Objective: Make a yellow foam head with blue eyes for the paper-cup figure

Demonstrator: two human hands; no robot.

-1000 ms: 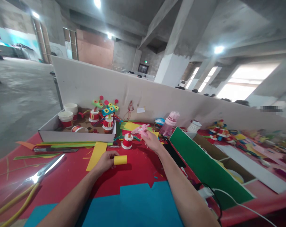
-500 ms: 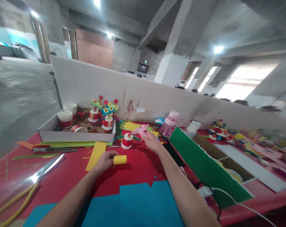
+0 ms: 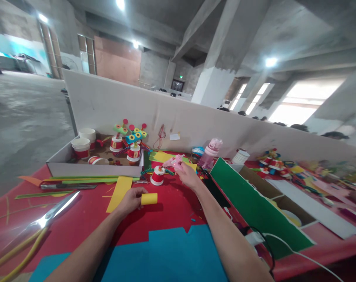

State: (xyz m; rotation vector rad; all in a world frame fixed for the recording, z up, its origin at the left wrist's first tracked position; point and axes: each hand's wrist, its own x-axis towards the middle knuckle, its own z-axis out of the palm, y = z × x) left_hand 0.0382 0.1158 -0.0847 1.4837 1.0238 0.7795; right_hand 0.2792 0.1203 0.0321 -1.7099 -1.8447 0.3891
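In my left hand (image 3: 134, 199) is a rolled tube of yellow paper (image 3: 149, 198), its fingers closed around the left end. My right hand (image 3: 187, 175) grips a pink glue gun (image 3: 175, 161), whose nozzle points left above a small paper-cup figure (image 3: 157, 176). That figure is red and white, with dark green coiled paper arms, and stands on the red tabletop. Beside my left hand lies a yellow paper strip (image 3: 119, 193). Sheets of blue paper (image 3: 166, 258) spread out below my forearms.
Large yellow-handled scissors (image 3: 47, 219) lie at the left. A shallow box (image 3: 95, 170) holds paper cups and finished figures. To the right are a pink bottle (image 3: 211, 152), a green-sided box (image 3: 254, 207) and a white cable (image 3: 295, 247). A white partition (image 3: 189, 125) runs behind.
The glue gun in my right hand has tilted and shifted very slightly. My left hand and the yellow tube stay almost still. At the far right edge, part of another person's hand has appeared.
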